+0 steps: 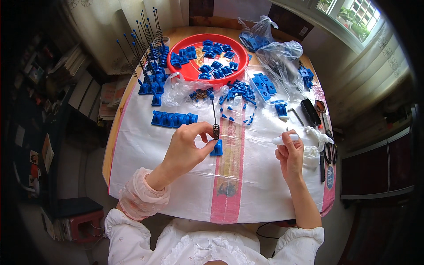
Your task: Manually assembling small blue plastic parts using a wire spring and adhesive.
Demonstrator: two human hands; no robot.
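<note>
Head view: a wooden table (115,128) under white sheeting by a curtained window. Left hand (187,148) pinches a spring (216,131) above a blue block (217,148); right hand (290,155) grips a white tube (285,139).

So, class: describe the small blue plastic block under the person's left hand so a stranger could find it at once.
Start at the round red plastic tray at the table's far end, then come down the pink stripe. The small blue plastic block lies alone by the left hand, with a dark spring and rod standing on it.
</note>
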